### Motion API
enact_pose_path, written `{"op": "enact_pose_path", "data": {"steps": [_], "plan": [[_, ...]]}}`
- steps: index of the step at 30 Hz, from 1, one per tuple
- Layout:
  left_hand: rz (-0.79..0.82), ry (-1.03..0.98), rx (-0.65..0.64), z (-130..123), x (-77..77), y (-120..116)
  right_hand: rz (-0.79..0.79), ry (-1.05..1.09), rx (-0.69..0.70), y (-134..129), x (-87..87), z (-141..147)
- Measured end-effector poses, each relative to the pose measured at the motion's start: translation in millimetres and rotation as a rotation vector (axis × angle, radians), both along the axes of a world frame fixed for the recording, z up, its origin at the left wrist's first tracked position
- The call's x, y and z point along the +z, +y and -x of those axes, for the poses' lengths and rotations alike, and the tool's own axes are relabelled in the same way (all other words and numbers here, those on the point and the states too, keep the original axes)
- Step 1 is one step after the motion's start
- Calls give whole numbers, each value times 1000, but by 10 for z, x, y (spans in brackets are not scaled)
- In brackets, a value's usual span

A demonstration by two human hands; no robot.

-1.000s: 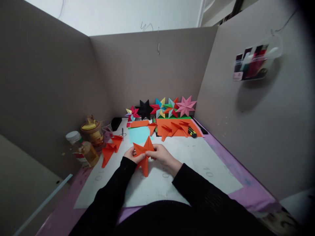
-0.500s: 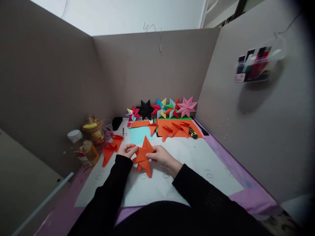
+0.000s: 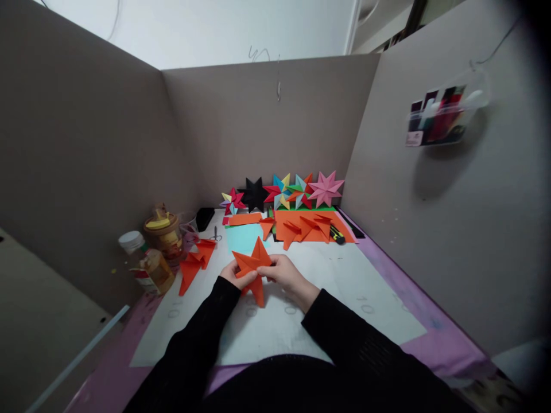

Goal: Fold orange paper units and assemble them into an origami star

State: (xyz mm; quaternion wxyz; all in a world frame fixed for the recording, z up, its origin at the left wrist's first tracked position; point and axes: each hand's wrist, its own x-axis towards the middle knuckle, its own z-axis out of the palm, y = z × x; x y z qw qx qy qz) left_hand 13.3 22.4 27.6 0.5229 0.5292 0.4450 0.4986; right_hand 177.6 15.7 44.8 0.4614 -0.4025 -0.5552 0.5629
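Between both hands, above the white sheet [image 3: 336,321], is an orange folded paper star [image 3: 253,263] with several points, one pointing away from me. My left hand [image 3: 237,276] pinches its left side, thumb lying across the front near the centre. My right hand [image 3: 282,271] grips the right side, its thumb and fingertips closed on the paper close to the middle. The fingers behind the star are hidden. Loose orange folded pieces [image 3: 196,262] lie left of my left hand. More folded orange pieces [image 3: 307,226] rest on orange paper [image 3: 282,216] farther back.
Finished paper stars [image 3: 326,189] lean along the back wall. A glue bottle [image 3: 148,267] and a brown tub [image 3: 166,232] stand at the left. Scissors [image 3: 216,234], light blue paper [image 3: 245,238] and a yellow-black cutter [image 3: 337,234] lie behind the hands. Grey panels [image 3: 275,126] enclose the table.
My left hand has moved right and slightly down, from the star's left tip to near its centre. The left tip now shows free. My right hand stays on the right side.
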Motion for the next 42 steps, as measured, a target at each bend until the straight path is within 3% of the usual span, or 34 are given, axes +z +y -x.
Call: {"op": "enact_pose_path", "data": {"steps": [4,15,21,28,42], "plan": [[82,93,1,1,29,-61,-24,0,8,-9,6,17],[36,181,65,-92,151,-178,-89,83,-147,12,-77,80],[61,139,82,-107,151,-181,-56,162,-107,-44,-86,141],[122,11,66,-95,96,-148,-58,95,-114,-13,-109,122],[69,-14,188,0,20,-47,29,23,-2,-40,-73,125]]}}
